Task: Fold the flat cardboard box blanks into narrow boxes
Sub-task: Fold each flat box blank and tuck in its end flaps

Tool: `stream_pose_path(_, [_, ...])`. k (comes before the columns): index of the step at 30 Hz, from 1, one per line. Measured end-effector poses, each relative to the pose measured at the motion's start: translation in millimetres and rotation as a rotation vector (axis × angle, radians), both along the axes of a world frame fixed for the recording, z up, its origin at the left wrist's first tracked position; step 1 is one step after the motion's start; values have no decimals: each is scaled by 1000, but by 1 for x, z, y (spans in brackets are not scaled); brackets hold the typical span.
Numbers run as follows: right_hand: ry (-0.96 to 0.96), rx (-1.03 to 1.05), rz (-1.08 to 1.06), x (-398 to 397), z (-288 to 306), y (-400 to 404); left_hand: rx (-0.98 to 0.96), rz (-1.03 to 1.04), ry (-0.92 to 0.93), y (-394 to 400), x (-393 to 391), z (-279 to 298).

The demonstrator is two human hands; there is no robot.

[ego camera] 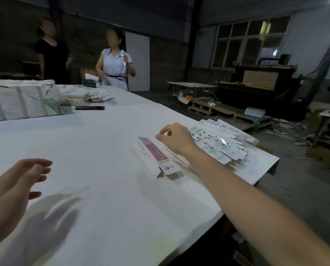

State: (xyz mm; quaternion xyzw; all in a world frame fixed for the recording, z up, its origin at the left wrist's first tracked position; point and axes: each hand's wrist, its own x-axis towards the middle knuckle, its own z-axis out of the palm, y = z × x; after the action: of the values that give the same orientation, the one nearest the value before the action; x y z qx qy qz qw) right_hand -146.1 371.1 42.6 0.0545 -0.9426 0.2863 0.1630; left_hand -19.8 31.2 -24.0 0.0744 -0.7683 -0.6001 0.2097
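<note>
While the left hand (12, 187) floats over the big white table (95, 150) with its fingers loose and spread, holding nothing, the right hand (174, 139) reaches far out with its fingers curled. Its thumb and first finger are pressed together at the tips, just above the far end of a long, narrow white cardboard box with a red and blue picture (153, 153). I cannot tell if they pinch the box or only hover by it. This box lies on the table, with a small flap open at its near end. Just to its right, near the table's edge, sits a messy pile of flat white printed cardboard blanks (218, 140). Farther back on the table lie a black phone (89, 108) and a big white wrapped bundle (22, 99). Two people stand behind the table.
</note>
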Motion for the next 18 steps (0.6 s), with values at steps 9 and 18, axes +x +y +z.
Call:
stream_pose_path(9, [-360,-853,683,81,10,-175,-872,307,-321,-21,30,12])
stream_pose_path(18, [-446,-887,835,101,-44,-228,-1045,387,-750,-36,45,16])
